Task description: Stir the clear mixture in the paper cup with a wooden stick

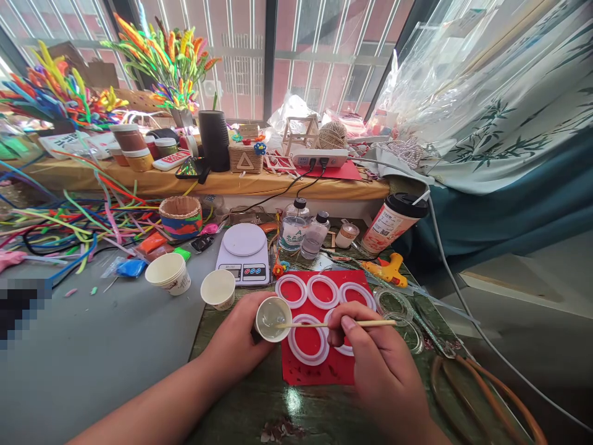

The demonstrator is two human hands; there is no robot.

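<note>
My left hand (241, 334) is wrapped round a small paper cup (274, 303), tilted towards me, with clear liquid inside. Between the thumb and fingers of my right hand (380, 352) is a thin wooden stick (310, 324), held nearly level. Its left end dips into the liquid. Below and behind my hands lies a red sheet (340, 374) bearing several white ring moulds (309, 358); my right hand partly covers some of them. Just left of the held cup, a second paper cup (218, 289) stands on the table.
A white kitchen scale (245, 253) and two clear bottles (294, 232) stand behind the cups. Stacked paper cups (167, 275) are at left. On the right are a yellow glue gun (391, 270), a lidded drink cup (391, 224), brown-handled scissors (472, 383) and a hanging cable (445, 247).
</note>
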